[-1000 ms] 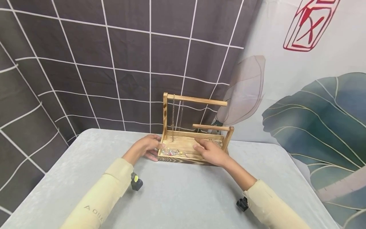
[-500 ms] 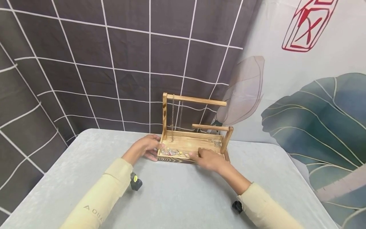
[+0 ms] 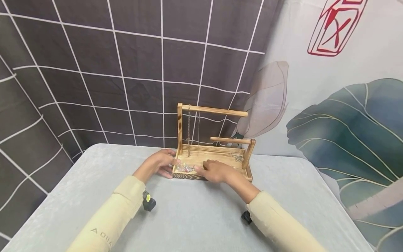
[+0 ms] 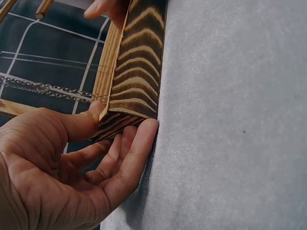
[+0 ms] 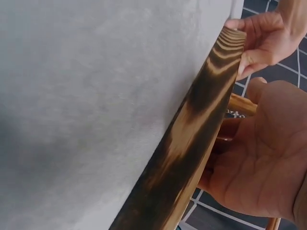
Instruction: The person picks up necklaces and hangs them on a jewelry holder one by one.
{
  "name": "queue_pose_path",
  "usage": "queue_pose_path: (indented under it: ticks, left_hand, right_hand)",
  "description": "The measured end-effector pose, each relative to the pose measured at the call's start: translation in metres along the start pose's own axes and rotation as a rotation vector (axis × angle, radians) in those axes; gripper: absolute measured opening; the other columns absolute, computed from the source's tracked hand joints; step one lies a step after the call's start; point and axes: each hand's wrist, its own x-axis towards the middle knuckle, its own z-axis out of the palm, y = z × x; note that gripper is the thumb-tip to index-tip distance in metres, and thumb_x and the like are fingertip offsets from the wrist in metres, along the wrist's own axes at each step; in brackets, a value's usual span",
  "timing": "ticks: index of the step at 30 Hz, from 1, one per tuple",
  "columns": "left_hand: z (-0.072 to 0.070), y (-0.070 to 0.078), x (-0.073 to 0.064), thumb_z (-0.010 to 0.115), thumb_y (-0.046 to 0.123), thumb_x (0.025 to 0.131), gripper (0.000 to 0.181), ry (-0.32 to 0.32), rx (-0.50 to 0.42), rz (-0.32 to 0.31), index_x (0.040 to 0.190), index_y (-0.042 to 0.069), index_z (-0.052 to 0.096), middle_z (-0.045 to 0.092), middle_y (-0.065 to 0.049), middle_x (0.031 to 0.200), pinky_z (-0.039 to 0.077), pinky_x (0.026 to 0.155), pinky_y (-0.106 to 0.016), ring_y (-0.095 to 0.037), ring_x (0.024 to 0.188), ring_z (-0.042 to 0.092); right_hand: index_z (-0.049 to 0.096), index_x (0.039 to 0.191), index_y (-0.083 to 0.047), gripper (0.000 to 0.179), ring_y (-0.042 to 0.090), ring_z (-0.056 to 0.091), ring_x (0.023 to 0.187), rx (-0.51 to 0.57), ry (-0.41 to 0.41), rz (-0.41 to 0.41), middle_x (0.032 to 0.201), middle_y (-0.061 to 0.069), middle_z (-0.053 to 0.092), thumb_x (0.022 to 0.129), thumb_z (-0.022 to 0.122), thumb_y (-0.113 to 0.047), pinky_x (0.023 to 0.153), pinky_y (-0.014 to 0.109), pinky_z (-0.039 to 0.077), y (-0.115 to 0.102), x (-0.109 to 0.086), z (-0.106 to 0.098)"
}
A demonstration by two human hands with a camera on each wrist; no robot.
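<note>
A wooden jewelry stand (image 3: 189,176), a shallow tray with two raised bars, stands on the table. My left hand (image 3: 160,161) grips its left end. In the left wrist view, that thumb (image 4: 88,120) lies at the rim and the fingers (image 4: 136,153) are against the end wall. My right hand (image 3: 217,170) reaches over the front wall into the tray, beside a small heap of colourful beaded jewelry (image 3: 185,168). Its thumb (image 5: 256,88) stands apart from its fingers, whose tips the wall hides in the right wrist view.
A chain necklace (image 3: 189,133) and a thinner one (image 3: 198,129) hang from the upper bar (image 3: 223,111). Silvery chain (image 3: 238,158) lies in the tray's right end, under the lower bar (image 3: 231,140). A pale cloth (image 3: 195,217) covers the table; a dark gridded curtain (image 3: 138,59) hangs behind.
My right hand has moved left along the tray, from its right half to beside the beaded jewelry, uncovering the silvery chain. The left hand has kept its grip on the stand.
</note>
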Motion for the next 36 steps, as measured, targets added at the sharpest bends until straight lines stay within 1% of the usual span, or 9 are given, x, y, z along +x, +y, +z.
queue_pose_path:
  ticks: [6,10,15,17,19,22,28,32,36]
  left_hand:
    - [-0.001,0.0,0.0,0.064,0.014,0.115,0.061,0.004,-0.003,-0.004,0.168,0.001,0.038,0.074,-0.027,0.124,0.078,0.077,-0.043,-0.04,0.111,0.08]
    - [-0.002,0.003,-0.001,0.064,0.013,0.115,0.061,0.01,-0.005,-0.005,0.168,0.001,0.038,0.074,-0.028,0.125,0.078,0.078,-0.044,-0.041,0.111,0.08]
    - [-0.002,0.004,-0.002,0.064,0.014,0.115,0.063,0.018,-0.009,-0.009,0.169,0.002,0.036,0.071,-0.028,0.127,0.078,0.08,-0.046,-0.043,0.115,0.079]
    - [-0.001,0.003,-0.002,0.065,0.014,0.114,0.062,0.021,-0.011,-0.015,0.169,0.002,0.037,0.072,-0.028,0.126,0.078,0.081,-0.047,-0.043,0.115,0.079]
    - [0.0,0.002,-0.002,0.065,0.013,0.114,0.062,0.02,-0.019,-0.02,0.169,0.003,0.037,0.072,-0.028,0.125,0.078,0.081,-0.047,-0.043,0.115,0.079]
    - [0.001,0.001,-0.002,0.066,0.013,0.113,0.063,0.022,-0.024,-0.022,0.168,0.002,0.037,0.072,-0.027,0.124,0.078,0.081,-0.048,-0.043,0.114,0.079]
    - [0.001,0.001,-0.001,0.066,0.013,0.113,0.064,0.033,-0.017,-0.023,0.169,0.002,0.037,0.071,-0.027,0.124,0.078,0.082,-0.048,-0.043,0.114,0.078]
    - [0.002,0.001,-0.001,0.066,0.014,0.114,0.064,0.026,-0.013,-0.021,0.169,0.002,0.036,0.071,-0.027,0.125,0.078,0.082,-0.047,-0.043,0.115,0.078]
    - [0.002,0.001,-0.001,0.066,0.014,0.114,0.064,0.024,-0.007,-0.019,0.169,0.003,0.037,0.071,-0.027,0.125,0.078,0.081,-0.046,-0.043,0.115,0.079]
  right_hand:
    - [0.052,0.168,-0.004,0.082,0.048,0.04,0.167,-0.064,-0.007,-0.037,0.178,0.024,0.044,0.12,0.028,-0.065,0.144,0.064,0.032,-0.002,0.016,-0.009]
    - [0.06,0.163,-0.007,0.079,0.046,0.05,0.161,-0.053,0.013,-0.03,0.17,0.021,0.056,0.12,0.027,-0.065,0.141,0.063,0.039,-0.001,0.024,-0.016]
    - [0.057,0.163,-0.003,0.075,0.048,0.053,0.158,0.102,0.089,-0.078,0.167,0.023,0.059,0.122,0.029,-0.059,0.139,0.065,0.042,0.014,0.036,-0.019]
    - [0.06,0.161,-0.003,0.066,0.042,0.065,0.147,0.173,0.164,-0.13,0.16,0.022,0.066,0.122,0.039,-0.052,0.132,0.061,0.051,0.033,0.049,-0.015]
    - [0.066,0.156,-0.006,0.052,0.036,0.077,0.121,0.214,0.238,-0.167,0.151,0.017,0.073,0.12,0.05,-0.04,0.116,0.057,0.063,0.057,0.065,-0.009]
    - [0.077,0.143,-0.011,0.039,0.025,0.076,0.094,0.157,0.346,-0.182,0.133,0.01,0.083,0.111,0.059,-0.023,0.095,0.048,0.069,0.095,0.089,0.002]
    - [0.08,0.138,-0.011,0.042,0.035,0.078,0.128,0.053,0.377,-0.136,0.132,0.011,0.084,0.099,0.069,-0.019,0.115,0.056,0.067,0.129,0.1,0.01]
    - [0.083,0.128,-0.011,0.034,0.034,0.079,0.118,0.013,0.391,-0.097,0.121,0.009,0.085,0.095,0.077,-0.018,0.109,0.054,0.069,0.132,0.094,0.009]
    - [0.082,0.108,-0.012,0.015,0.026,0.075,0.099,-0.004,0.383,-0.051,0.104,0.005,0.081,0.095,0.084,-0.017,0.094,0.049,0.07,0.129,0.086,0.007]
